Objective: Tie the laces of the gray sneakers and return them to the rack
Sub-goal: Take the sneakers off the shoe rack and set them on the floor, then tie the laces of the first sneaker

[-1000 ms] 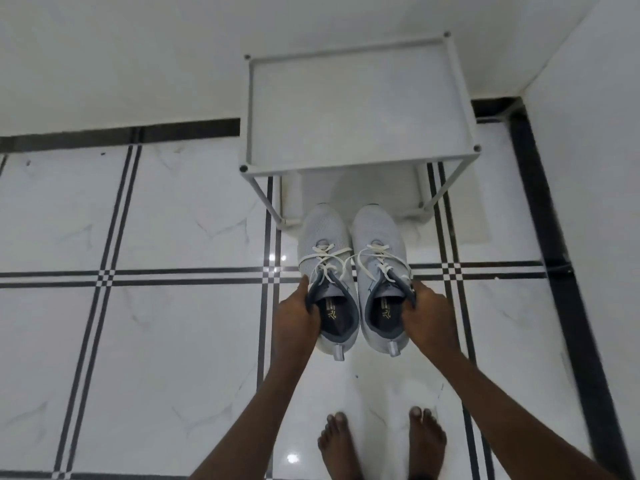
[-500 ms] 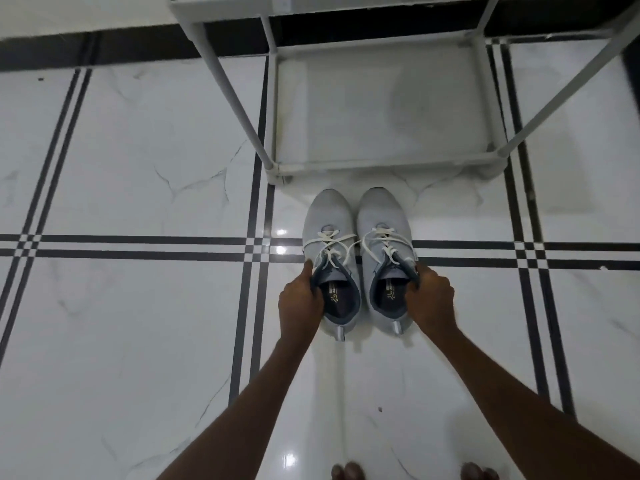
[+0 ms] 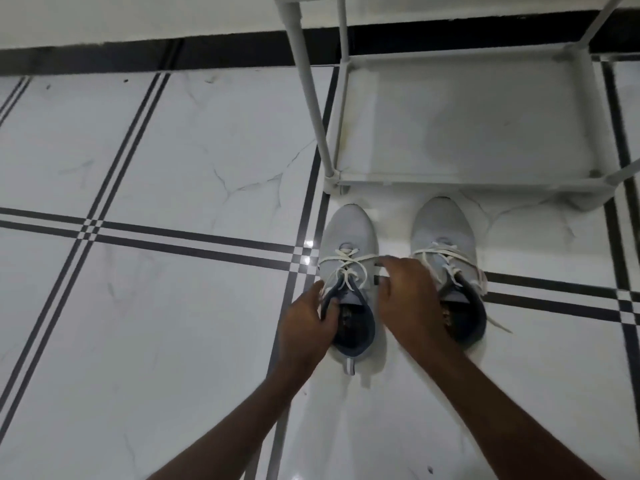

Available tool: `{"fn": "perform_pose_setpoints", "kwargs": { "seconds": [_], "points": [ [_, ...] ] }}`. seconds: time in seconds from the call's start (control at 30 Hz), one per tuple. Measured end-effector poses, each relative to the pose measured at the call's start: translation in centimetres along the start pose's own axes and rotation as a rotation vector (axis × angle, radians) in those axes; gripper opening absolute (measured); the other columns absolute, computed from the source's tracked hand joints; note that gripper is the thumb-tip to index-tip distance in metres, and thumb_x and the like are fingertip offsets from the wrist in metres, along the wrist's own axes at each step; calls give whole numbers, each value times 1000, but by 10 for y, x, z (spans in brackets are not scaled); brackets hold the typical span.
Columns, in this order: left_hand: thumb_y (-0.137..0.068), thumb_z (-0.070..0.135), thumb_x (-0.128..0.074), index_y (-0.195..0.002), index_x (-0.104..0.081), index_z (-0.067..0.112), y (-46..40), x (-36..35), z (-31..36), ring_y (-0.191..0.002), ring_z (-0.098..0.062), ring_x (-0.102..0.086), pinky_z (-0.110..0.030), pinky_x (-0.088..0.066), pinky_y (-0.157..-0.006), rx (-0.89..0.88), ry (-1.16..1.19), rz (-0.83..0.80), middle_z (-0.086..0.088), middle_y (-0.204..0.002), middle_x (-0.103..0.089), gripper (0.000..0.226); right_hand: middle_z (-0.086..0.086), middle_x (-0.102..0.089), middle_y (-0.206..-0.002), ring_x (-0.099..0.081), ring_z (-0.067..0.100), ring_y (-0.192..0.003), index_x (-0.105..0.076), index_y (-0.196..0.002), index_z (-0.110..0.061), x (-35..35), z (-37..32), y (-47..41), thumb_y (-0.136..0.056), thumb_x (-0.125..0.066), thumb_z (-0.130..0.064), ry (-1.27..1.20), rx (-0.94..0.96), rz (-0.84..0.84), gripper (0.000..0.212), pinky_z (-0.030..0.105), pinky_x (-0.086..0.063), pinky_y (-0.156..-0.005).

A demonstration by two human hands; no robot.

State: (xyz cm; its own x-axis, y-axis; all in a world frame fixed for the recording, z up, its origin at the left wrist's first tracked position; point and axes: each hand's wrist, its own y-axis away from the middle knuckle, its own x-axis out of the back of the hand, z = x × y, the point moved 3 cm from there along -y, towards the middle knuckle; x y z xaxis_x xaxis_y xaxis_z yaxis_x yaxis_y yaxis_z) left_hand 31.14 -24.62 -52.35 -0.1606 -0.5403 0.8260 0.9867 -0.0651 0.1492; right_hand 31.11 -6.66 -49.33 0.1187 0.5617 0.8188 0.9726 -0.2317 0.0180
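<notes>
Left hand (image 3: 306, 327) gripped the left sneaker's (image 3: 349, 271) collar; right hand (image 3: 408, 303) hovered between the shoes, fingers loosely curled, grip unclear.

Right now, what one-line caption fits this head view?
Both hands on the left gray sneaker, left hand at its collar, right hand reaching its laces, before the white rack.

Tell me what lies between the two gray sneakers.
In the head view: bare white tile and the right hand, between left gray sneaker and right gray sneaker.
</notes>
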Motion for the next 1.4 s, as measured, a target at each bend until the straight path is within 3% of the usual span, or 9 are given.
{"fn": "perform_pose_setpoints", "kwargs": {
  "seconds": [0.2,0.43,0.63,0.73,0.83,0.93,1.07,1.23,1.4],
  "points": [
    [-95,41,-55,-117,-66,26,-47,7,6,-94,-11,-67,-32,-54,-84,-99,112,-106,6,-105,-73,29,9,-70,-84,-61,29,-81,-67,-84,-9,-33,3,-26,-77,-60,-8,-49,-27,-154,11,35,-49,-70],
    [-87,27,-72,-87,-74,9,-71,25,6,-57,-17,-67,-26,-54,-63,111,222,-338,-2,-63,-69,18,23,-67,-67,-61,28,-64,-67,-70,5,-33,9,-37,-74,-67,-20,-661,-585,-407,25,39,-54,-66],
    [-91,21,-68,-95,-76,1,-86,72,-25,-52,-14,-50,-19,-44,-46,420,478,-277,-10,-69,-57,22,5,-47,-55,-54,24,-57,-55,-78,-9,-11,12,-51,-87,-50,-13,-1298,-872,-269,11,35,-52,-64],
    [-93,16,-64,-94,-74,-3,-90,78,-43,-59,-21,-59,-24,-53,-51,477,512,-248,-16,-78,-63,21,9,-61,-64,-59,23,-59,-64,-88,-3,-12,8,-49,-87,-63,-28,-884,-697,-261,24,31,-51,-63],
    [-90,19,-63,-98,-73,5,-93,69,-45,-83,-27,-69,-33,-56,-74,320,56,-154,-15,-94,-73,19,16,-70,-70,-60,23,-63,-72,-73,-2,-26,-5,-42,-77,-76,-35,-285,-377,-355,33,30,-45,-63],
    [-87,30,-69,-114,-70,12,-79,49,-18,-105,-22,-66,-32,-50,-91,102,-44,-115,-6,-115,-72,33,18,-69,-68,-61,26,-64,-72,-71,2,-30,-7,-44,-66,-70,-15,-578,-611,-318,17,37,-54,-68],
    [-80,35,-79,-94,-75,16,-61,19,7,-90,-17,-70,-30,-52,-81,8,44,-323,-4,-95,-76,24,11,-70,-73,-66,22,-65,-64,-68,-7,-20,7,-41,-79,-55,-13,-1089,-864,-207,15,30,-53,-67],
    [-78,31,-81,-90,-73,13,-56,7,1,-70,-10,-64,-24,-47,-69,15,72,-422,1,-76,-72,23,0,-61,-53,-67,21,-72,-62,-79,-13,-22,16,-38,-88,-53,-12,-1123,-788,-179,13,29,-49,-66],
    [-73,37,-85,-122,-63,18,-58,10,3,-87,-19,-72,-31,-61,-67,95,300,-457,2,-106,-68,58,-1,-49,-59,-61,14,-75,-74,-102,-21,-22,5,-50,-91,-46,-11,-1035,-572,-421,32,28,-42,-65]
  ]
}}
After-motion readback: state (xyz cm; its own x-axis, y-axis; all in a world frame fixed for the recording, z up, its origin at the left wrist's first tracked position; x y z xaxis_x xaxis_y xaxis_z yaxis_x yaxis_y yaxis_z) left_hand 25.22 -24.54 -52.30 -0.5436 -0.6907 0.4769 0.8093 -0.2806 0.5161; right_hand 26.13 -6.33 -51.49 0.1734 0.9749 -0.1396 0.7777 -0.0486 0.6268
